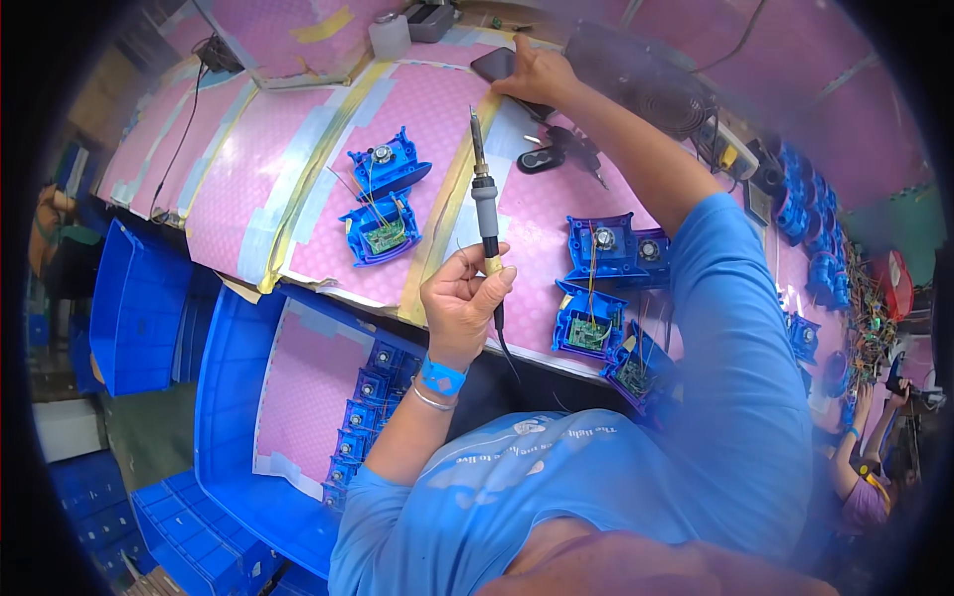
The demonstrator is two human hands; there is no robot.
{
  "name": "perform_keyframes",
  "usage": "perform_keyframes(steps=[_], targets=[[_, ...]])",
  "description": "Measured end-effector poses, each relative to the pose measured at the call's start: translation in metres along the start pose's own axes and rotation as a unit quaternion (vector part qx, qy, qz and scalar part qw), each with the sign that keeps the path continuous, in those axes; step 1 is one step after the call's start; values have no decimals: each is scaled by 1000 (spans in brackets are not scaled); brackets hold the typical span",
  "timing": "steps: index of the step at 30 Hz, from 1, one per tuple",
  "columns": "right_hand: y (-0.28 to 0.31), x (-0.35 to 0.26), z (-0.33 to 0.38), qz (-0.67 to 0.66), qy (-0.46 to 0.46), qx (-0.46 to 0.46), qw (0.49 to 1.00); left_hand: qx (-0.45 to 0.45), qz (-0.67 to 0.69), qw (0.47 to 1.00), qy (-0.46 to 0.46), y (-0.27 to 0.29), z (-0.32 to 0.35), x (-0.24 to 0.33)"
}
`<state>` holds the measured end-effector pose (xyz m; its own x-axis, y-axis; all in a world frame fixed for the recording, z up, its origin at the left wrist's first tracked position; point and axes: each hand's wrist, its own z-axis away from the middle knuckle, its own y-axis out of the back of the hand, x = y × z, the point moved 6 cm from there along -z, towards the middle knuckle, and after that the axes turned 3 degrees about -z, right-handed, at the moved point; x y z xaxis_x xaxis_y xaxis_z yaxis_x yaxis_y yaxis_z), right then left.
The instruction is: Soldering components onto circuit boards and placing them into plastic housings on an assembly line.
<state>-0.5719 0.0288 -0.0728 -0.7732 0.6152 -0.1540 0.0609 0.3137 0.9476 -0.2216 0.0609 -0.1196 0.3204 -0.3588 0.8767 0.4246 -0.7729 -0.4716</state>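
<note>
At the far left, stacked blue plastic bins [134,308] stand below the edge of the worktop [248,189], which is covered in pink mats joined with pale tape. Just right of them, a large blue tray [224,397] holds a pink sheet and a row of small blue housings [363,417] along its right side.

On the worktop above, an opened blue plastic housing [383,199] lies in two halves, a green circuit board and thin wires showing in the lower half.

The left hand [462,298] is closed around the yellow-and-grey handle of a soldering iron [485,214], fingers wrapped tight, the iron held upright with its metal tip pointing away from the person, up over the worktop. Its black cord drops from the hand toward the worktop's near edge. A blue wristband and a thin metal bangle sit on that wrist.

Farther right, the right arm stretches across the worktop, and the right hand [537,74] rests on a dark flat phone-like object [497,65] near the far side; whether its fingers grip it I cannot tell. A small black device [540,159] lies below that hand.

Right of the iron, more opened blue housings with circuit boards [601,288] lie near the worktop's edge, beside the blue sleeve. At the far right, another person [865,467] works among further blue parts.
</note>
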Motion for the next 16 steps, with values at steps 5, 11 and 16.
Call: perform_keyframes(steps=[5, 11, 16], targets=[[27, -14, 21, -78, 153, 148, 974, 3, 3, 1000, -3, 1, 0, 0], [60, -30, 40, -134, 149, -93, 975, 7, 9, 1000, -18, 1, 0, 1], [87, -37, 101, -93, 313, -27, 945, 18, 6, 998, -56, 3, 2, 4]])
